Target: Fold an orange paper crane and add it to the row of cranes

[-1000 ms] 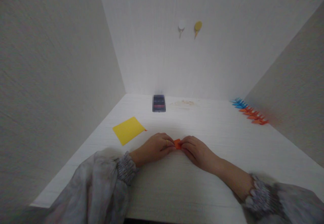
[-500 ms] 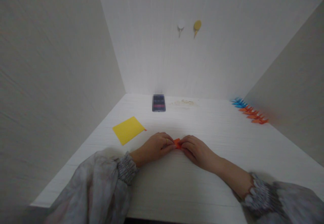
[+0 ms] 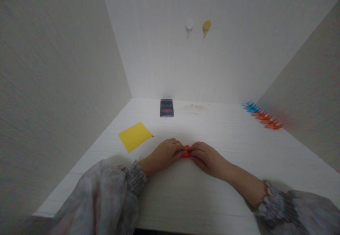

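A small folded piece of orange-red paper [image 3: 187, 151] lies between my two hands, low over the white table. My left hand [image 3: 169, 154], with a ring on one finger, pinches its left side. On the other side, the fingertips of my right hand [image 3: 208, 158] are closed on the right edge. My fingers cover much of the paper, so its full shape is hidden. Left of my left hand, a yellow sheet of paper [image 3: 135, 137] rests flat, with a tiny orange scrap at its right corner.
Folded paper cranes, blue [image 3: 251, 107] and orange [image 3: 267, 119], stand in a row along the right wall. A blurred dark device [image 3: 166, 108] sits near the back wall. Above, a white hook [image 3: 189, 26] and a yellow hook [image 3: 207, 26] are fixed to that wall.
My left fingers have shifted slightly rightward on the orange-red paper, and a little more of its lower part shows. The other things stay where they were.
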A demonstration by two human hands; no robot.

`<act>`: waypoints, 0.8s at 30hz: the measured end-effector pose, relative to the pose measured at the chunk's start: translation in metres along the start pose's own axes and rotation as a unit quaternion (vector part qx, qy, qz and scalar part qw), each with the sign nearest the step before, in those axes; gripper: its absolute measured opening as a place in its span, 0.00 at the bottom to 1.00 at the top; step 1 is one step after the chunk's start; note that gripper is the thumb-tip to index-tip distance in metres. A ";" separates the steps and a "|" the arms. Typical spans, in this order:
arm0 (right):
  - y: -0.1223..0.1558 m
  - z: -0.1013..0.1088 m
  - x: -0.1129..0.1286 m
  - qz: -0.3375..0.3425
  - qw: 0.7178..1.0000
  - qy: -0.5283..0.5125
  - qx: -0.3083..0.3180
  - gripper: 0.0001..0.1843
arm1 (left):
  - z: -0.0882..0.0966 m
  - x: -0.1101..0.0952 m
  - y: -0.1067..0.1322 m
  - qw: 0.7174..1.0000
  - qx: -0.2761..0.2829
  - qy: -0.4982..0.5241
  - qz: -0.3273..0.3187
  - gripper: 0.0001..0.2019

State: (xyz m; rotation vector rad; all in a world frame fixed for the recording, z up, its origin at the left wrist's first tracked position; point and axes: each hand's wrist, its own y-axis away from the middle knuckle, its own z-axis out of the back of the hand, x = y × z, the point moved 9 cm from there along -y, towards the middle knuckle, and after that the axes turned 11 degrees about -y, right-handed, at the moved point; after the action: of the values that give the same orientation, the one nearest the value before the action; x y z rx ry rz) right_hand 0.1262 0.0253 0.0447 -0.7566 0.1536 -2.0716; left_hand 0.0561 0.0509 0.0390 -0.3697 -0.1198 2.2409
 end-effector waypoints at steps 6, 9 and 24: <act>-0.002 0.002 0.000 -0.019 0.999 -0.033 0.012 0.08 | -0.007 -0.007 -0.001 0.998 0.003 -0.068 -0.009 0.09; -0.002 0.004 -0.004 -0.038 0.997 -0.067 0.007 0.08 | -0.006 -0.006 -0.001 0.998 -0.005 -0.063 0.002 0.08; 0.001 0.002 -0.021 -0.100 0.990 -0.096 -0.030 0.05 | -0.004 0.000 0.002 0.999 -0.029 -0.014 0.038 0.09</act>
State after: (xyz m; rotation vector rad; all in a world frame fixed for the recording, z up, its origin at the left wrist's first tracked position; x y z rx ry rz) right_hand 0.1367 0.0417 0.0359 -1.0396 0.0323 -2.1753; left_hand 0.0557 0.0499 0.0348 -0.3811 -0.1890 2.3220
